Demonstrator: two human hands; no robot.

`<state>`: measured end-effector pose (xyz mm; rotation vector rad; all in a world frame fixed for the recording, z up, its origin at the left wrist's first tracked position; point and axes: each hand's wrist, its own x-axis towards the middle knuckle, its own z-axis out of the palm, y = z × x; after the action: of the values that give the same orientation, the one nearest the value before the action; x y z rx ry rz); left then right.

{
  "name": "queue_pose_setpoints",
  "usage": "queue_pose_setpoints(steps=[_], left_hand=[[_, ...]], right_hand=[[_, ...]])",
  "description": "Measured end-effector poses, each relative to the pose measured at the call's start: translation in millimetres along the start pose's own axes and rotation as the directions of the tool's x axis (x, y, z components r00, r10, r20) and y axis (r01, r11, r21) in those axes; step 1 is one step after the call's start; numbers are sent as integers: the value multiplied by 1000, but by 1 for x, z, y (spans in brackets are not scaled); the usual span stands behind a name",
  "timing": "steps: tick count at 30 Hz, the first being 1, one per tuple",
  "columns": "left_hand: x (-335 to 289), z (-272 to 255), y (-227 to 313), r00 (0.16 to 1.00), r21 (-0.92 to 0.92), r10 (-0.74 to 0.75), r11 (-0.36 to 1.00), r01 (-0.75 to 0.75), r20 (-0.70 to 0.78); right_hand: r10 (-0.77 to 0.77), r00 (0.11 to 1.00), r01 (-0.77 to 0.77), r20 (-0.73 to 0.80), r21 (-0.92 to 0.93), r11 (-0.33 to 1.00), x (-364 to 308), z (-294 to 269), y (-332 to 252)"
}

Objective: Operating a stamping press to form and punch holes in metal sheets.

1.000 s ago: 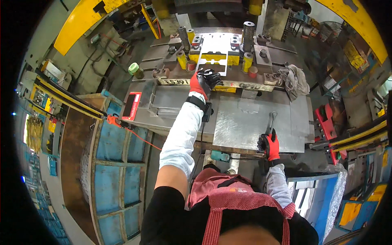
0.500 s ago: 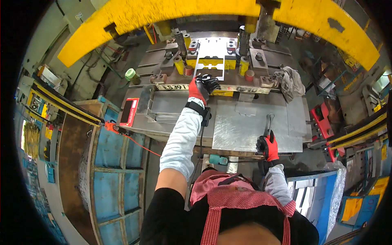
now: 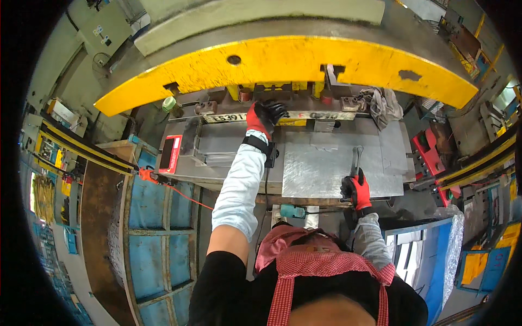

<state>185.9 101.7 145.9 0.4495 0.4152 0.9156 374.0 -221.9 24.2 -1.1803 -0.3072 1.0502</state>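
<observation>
Gripping slim metal tool (image 3: pixel 357 161), smooth grey sheet (image 3: pixel 315 171), scuffed yellow beam (image 3: pixel 272 61).

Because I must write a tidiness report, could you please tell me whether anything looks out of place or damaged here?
Yes. A grey cloth lies crumpled over the right end of the machine base, unlike the metal parts around it. The yellow bar has a dark, uneven patch, possibly missing paint.

Free room over the middle of the metal sheet (image 3: pixel 318 171), but a yellow beam (image 3: pixel 288 61) beyond
</observation>
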Motion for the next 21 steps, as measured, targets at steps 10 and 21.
queue_pose_setpoints(steps=[10, 21], left_hand=[[1, 0, 6, 998, 27, -50, 998, 51, -37], [0, -10, 7, 997, 32, -75, 997, 74, 31]], right_hand=[[47, 999, -46, -21, 20, 999, 5, -14, 13], [-214, 969, 235, 124, -187, 954, -3, 83, -57]])
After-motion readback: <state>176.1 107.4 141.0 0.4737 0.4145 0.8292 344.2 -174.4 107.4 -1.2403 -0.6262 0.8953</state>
